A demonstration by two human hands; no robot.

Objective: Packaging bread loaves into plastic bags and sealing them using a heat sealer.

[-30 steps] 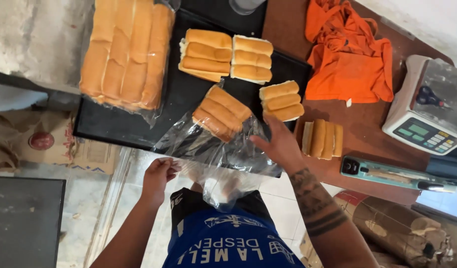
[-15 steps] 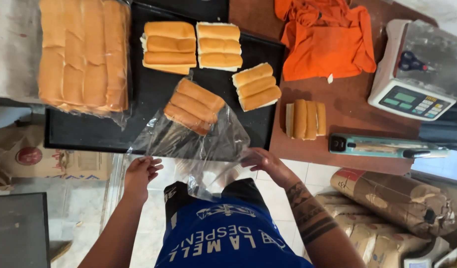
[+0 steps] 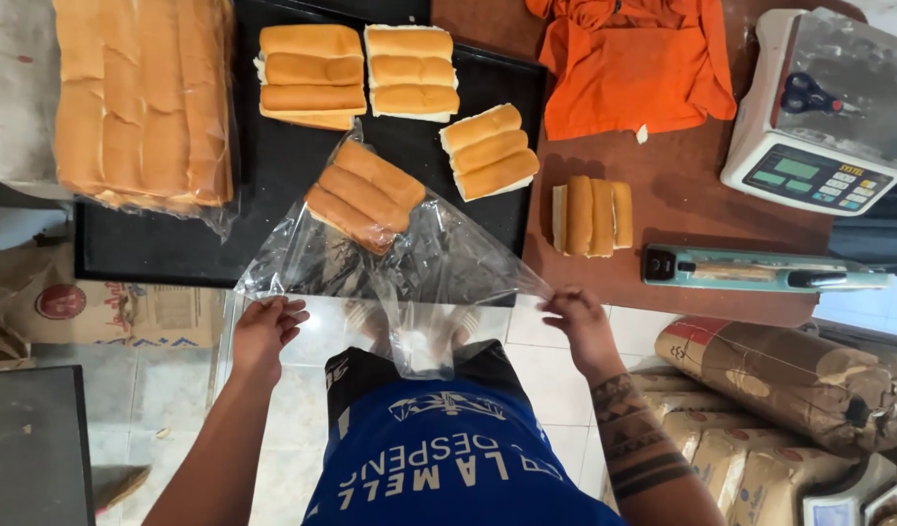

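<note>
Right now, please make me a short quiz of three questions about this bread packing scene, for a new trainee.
1. True or false: the left hand and the right hand each grip one side of the open end of the clear plastic bag.
2. Where does the bun block inside the bag rest? A) on the black tray B) on the scale C) on the orange cloth
3. Which bun group lies off the tray, on the brown table?

Key: 1 true. 2 A. 3 the small group standing on edge, right of the tray.
</note>
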